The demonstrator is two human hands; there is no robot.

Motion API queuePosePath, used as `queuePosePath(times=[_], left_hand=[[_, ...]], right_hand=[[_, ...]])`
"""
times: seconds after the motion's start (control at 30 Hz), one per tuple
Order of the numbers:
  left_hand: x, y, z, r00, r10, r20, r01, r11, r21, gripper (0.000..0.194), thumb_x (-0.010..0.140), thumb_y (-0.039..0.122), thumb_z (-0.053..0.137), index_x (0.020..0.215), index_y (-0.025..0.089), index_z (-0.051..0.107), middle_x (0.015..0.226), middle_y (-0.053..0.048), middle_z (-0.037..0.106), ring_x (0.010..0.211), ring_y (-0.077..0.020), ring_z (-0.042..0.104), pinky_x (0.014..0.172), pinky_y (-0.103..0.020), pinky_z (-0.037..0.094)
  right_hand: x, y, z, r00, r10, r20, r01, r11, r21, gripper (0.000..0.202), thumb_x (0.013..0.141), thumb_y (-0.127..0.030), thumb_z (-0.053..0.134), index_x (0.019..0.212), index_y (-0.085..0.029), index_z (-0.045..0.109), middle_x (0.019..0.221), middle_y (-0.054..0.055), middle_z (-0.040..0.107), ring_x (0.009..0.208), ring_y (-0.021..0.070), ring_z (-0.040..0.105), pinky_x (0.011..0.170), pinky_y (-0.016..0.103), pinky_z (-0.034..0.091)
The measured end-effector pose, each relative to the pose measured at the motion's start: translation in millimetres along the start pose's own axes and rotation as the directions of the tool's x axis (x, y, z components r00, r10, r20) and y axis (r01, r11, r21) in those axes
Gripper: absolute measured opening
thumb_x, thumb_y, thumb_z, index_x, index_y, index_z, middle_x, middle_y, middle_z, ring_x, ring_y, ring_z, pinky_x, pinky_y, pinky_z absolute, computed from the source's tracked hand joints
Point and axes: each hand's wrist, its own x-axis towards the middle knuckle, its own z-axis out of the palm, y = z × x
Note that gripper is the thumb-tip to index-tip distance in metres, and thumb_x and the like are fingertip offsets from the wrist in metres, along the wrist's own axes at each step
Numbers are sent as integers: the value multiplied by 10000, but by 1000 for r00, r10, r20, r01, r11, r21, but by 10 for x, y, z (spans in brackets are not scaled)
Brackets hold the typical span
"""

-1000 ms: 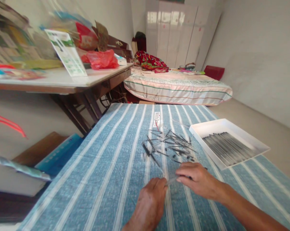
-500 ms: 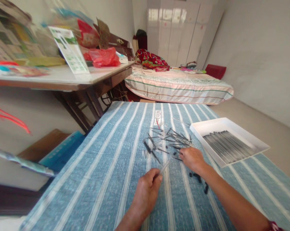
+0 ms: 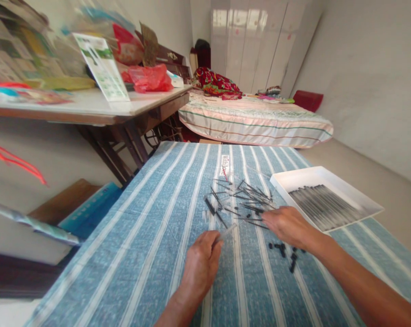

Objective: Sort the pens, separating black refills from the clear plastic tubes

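My left hand [image 3: 202,259] is closed around a clear pen barrel [image 3: 228,230], whose free end points up and to the right. My right hand [image 3: 283,222] reaches over the right edge of a loose pile of thin black pen refills [image 3: 251,195]. Its fingertips are pinched together beside a dark piece, but what lies between them is too small to make out. Several short black caps [image 3: 280,249] are scattered on the cloth below my right wrist. Left of the pile lie thicker black pieces [image 3: 209,205] and some clear parts.
A white tray [image 3: 294,177] at the right holds a row of dark-filled clear pens [image 3: 323,206]. All this rests on a blue striped tablecloth [image 3: 140,236]. A cluttered side table [image 3: 140,102] is at the left, and a bed [image 3: 256,118] stands behind.
My right hand has shifted slightly right, along the edge of the pile. My left hand, still holding the barrel, has drawn a little to the left.
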Motion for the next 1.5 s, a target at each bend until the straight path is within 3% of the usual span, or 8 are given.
queuePosePath(times=[0.1,0.4,0.77,0.9,1.03,1.33,1.4,1.5], left_hand=[[-3,-13,-2,999,46,-9,-46,997,55,174,823,231,421,875,163,573,809,-39,619,774,-152,591,699,-242,438],[-9,-27,44,997,64,36,-67,996,66,175,836,229,411,881,164,568,812,-35,612,781,-154,584,701,-242,431],[1,58,4,969,119,217,-123,992,8,170,822,201,403,755,156,553,738,-21,554,712,-147,522,656,-239,373],[16,69,-22,956,26,293,18,989,-146,140,777,206,451,698,148,551,648,14,502,623,-121,478,591,-223,348],[33,80,-56,883,-95,459,268,906,-328,123,740,232,485,709,138,558,563,44,446,532,-97,425,508,-204,317],[18,100,23,883,-103,457,341,810,-477,127,720,248,547,725,133,600,562,44,480,524,-83,423,499,-197,315],[21,120,3,897,-128,423,365,755,-545,133,710,262,572,732,134,599,551,45,487,517,-83,426,501,-195,331],[24,176,-48,920,-177,349,368,694,-619,127,679,254,612,726,137,600,545,42,516,522,-86,449,521,-195,363]], right_hand=[[-113,34,-87,995,-95,-16,93,992,-81,219,840,-116,377,760,-164,576,723,60,655,614,150,569,612,253,320],[-211,67,-129,994,-106,-32,99,980,-170,182,788,-43,430,752,-152,572,676,49,643,585,147,575,592,274,296],[-198,27,-230,960,-268,-82,236,931,-278,166,828,-84,442,709,-156,531,626,41,607,547,132,536,584,266,292],[-185,57,-221,951,-293,-95,250,915,-317,146,829,-94,452,725,-165,526,642,38,602,563,143,539,594,281,296],[-190,45,-183,937,-326,-125,277,912,-304,191,871,-120,393,739,-169,522,641,31,585,584,143,533,620,292,312],[-273,-229,-144,824,-296,-482,288,953,-94,185,876,-144,395,889,-142,580,596,18,550,576,144,505,622,292,346],[-317,-160,-92,841,-169,-513,218,975,35,188,880,-195,408,874,-155,591,618,21,571,602,138,520,623,272,358],[-369,-52,36,946,-40,-321,81,990,115,192,863,-218,440,753,-180,592,655,18,605,627,137,546,617,253,371]])
